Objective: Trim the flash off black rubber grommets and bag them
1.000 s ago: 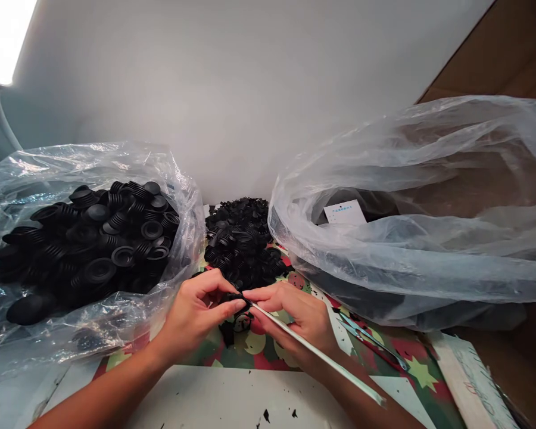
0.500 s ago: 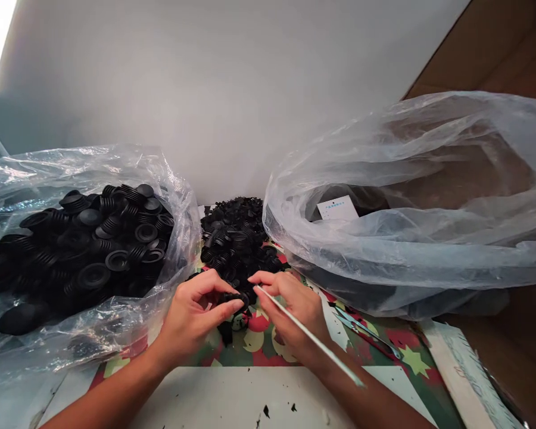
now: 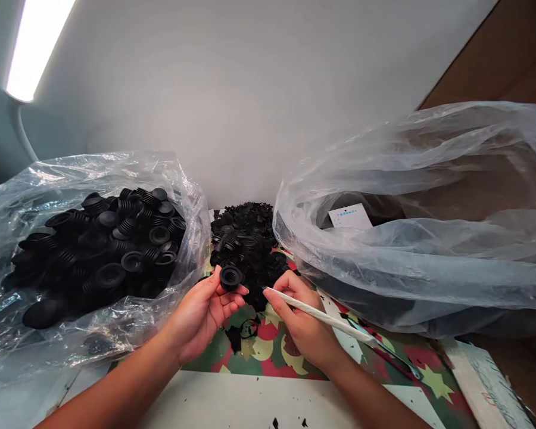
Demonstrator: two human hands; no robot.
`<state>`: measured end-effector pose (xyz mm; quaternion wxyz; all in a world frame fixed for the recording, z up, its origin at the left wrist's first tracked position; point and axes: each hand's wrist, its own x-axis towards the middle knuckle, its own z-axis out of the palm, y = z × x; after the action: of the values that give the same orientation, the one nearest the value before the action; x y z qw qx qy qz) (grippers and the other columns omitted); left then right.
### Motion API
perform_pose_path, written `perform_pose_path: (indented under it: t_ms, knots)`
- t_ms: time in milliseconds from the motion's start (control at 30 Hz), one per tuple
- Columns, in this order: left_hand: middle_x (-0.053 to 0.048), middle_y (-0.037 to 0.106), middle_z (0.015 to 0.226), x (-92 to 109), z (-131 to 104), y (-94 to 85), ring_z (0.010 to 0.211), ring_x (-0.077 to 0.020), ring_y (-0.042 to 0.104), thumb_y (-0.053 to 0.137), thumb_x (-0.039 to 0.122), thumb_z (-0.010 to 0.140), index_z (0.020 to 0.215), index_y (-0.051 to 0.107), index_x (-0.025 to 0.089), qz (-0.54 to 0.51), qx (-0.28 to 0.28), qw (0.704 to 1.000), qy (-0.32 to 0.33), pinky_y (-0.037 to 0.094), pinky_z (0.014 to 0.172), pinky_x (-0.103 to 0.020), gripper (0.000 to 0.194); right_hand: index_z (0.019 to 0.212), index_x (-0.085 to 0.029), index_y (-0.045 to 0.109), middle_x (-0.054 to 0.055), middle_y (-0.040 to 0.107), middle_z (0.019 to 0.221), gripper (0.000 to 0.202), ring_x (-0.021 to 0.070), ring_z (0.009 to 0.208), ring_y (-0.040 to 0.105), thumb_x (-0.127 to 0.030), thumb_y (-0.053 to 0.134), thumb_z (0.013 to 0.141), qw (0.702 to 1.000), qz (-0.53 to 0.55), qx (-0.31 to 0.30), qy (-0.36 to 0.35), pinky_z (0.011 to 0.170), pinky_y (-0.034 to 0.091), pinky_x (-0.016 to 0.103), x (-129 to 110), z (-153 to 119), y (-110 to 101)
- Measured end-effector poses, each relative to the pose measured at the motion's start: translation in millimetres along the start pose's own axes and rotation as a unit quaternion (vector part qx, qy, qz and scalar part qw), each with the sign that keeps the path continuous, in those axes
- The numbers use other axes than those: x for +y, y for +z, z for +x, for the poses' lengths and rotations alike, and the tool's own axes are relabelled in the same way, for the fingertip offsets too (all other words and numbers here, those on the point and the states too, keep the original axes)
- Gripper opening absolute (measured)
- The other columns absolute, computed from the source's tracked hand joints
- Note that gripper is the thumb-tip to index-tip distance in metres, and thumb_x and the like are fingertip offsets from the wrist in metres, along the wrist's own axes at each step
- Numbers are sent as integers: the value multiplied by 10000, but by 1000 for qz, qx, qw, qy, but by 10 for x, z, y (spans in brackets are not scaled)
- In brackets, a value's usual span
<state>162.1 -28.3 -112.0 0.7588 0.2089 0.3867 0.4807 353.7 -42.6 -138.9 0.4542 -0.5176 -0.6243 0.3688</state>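
My left hand (image 3: 205,310) holds a round black ribbed rubber part (image 3: 231,277) between thumb and fingers, its hollow ringed face turned up toward the camera. My right hand (image 3: 300,316) is closed around a long, thin white-handled tool (image 3: 326,316); its tip, near the fingertips, is too small to make out. A gap separates the tool from the rubber part. Behind both hands lies a heap of black ribbed parts and scraps (image 3: 245,238). More such parts (image 3: 111,244) fill the clear plastic bag (image 3: 192,220) on the left.
A large clear bag (image 3: 384,286) stands open at the right, with a white label card (image 3: 351,217) showing inside. Scissors (image 3: 397,357) lie beside my right forearm. White board (image 3: 250,405) with black scraps is in front, over a patterned cloth (image 3: 263,348). A lamp (image 3: 40,47) shines upper left.
My left hand has turned palm up, raising the black part so its ringed face shows. My right hand's tool lies at a flatter angle. The whole view has shifted slightly.
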Motion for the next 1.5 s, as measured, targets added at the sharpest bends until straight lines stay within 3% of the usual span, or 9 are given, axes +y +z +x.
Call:
perform_pose_path:
  t_ms: [300,600,833,900,1000,1067,1133,1300,1500]
  knots:
    - [-100,731,661,14,-71,73,506,-108,662,342,439,1064,783,668,101,-28,42,998,-27,574,536,-184,547,680,-231,487,-75,433,484,332,107,467,375,-469,555,901,999,-29,-25,10,479,280,230,-16,17,-3]
    - [-112,791,819,2,-133,-3,611,-138,676,785,482,825,917,718,119,8,-126,991,41,535,565,-203,381,659,-228,503,-74,436,491,345,110,473,375,-476,555,893,998,-55,-28,1,477,281,229,-11,21,16]
    - [-96,783,856,52,-190,50,628,-159,632,780,537,796,890,692,170,148,-67,983,88,469,573,-249,389,641,-227,523,-54,498,517,348,117,477,436,-460,570,895,997,-75,-16,-26,476,314,227,-4,14,-8]
    - [-82,778,920,210,-252,53,763,-202,653,800,429,799,888,726,196,307,-1,926,221,494,713,-295,260,636,-233,526,-57,482,495,365,119,455,418,-483,574,898,996,-80,-5,-33,458,301,234,49,-8,2]
    - [-58,772,1063,566,-357,-39,1078,-284,623,768,263,824,932,758,252,496,182,717,454,397,1029,-388,109,629,-242,536,-58,468,460,401,125,426,399,-535,571,901,996,-81,8,-49,435,284,245,144,-32,34]
    - [-72,765,1156,809,-409,-157,1160,-329,589,701,219,861,963,739,256,564,278,597,497,335,1085,-471,115,627,-246,540,-53,479,455,409,133,429,418,-550,570,899,995,-77,5,-55,430,285,248,171,-38,55]
    - [-108,731,1266,992,-429,-280,1190,-368,573,634,166,881,1002,721,240,624,336,523,473,341,1056,-536,167,632,-247,542,-50,491,461,393,139,440,443,-536,569,898,996,-74,-3,-55,435,296,248,146,-36,60]
    - [-143,693,1327,1112,-347,-447,1212,-376,602,577,159,907,1028,722,235,706,337,443,438,356,1033,-552,203,640,-240,517,-55,502,502,343,131,473,449,-465,572,893,997,-70,-13,-32,479,317,248,-11,2,9]
    - [-119,752,1194,1113,-269,-456,1197,-368,624,542,162,923,982,739,252,707,311,444,454,332,1072,-578,225,644,-240,497,-72,452,497,330,124,480,427,-454,582,879,997,-68,14,-32,519,314,250,-42,68,-60]
